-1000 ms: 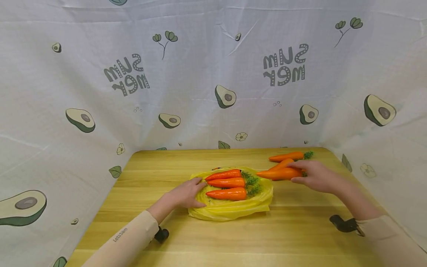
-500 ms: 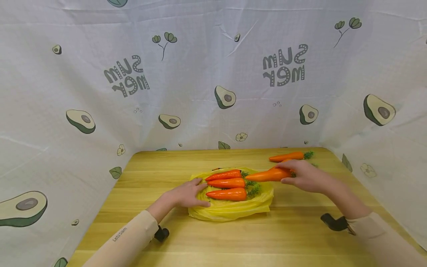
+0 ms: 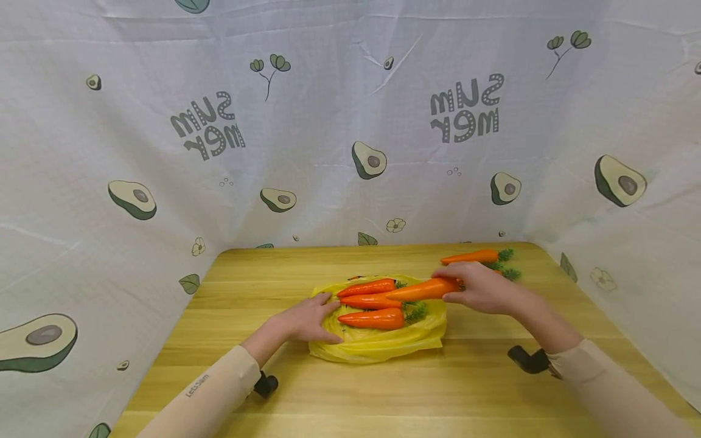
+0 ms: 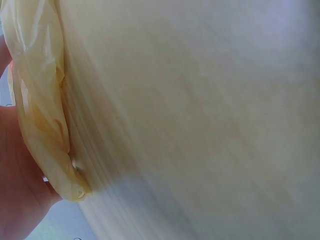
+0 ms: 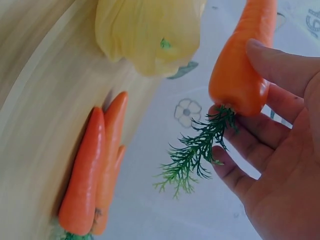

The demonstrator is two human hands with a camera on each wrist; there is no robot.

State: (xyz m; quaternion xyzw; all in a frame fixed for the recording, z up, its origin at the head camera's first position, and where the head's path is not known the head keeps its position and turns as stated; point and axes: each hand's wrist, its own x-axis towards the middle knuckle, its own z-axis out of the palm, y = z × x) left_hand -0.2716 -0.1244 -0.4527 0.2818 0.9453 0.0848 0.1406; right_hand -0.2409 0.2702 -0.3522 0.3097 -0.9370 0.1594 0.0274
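- The right hand grips an orange carrot near its leafy end, thumb on one side and fingers on the other.
- That held carrot is over the right part of the yellow plastic bag, its tip pointing left across the middle carrot there; I cannot tell whether they touch.
- Its green fronds stick out past the thick end, beside the right fingers.
- The left hand has a released grip: its fingers are spread at the bag's left rim.
- Three redder carrots lie side by side in the open bag, tips left, greens right.
- Loose carrots lie close together on the wooden surface, beyond the right hand; the right wrist view shows two, plus part of what looks like a third.
- Behind hangs a white cloth printed with avocados.
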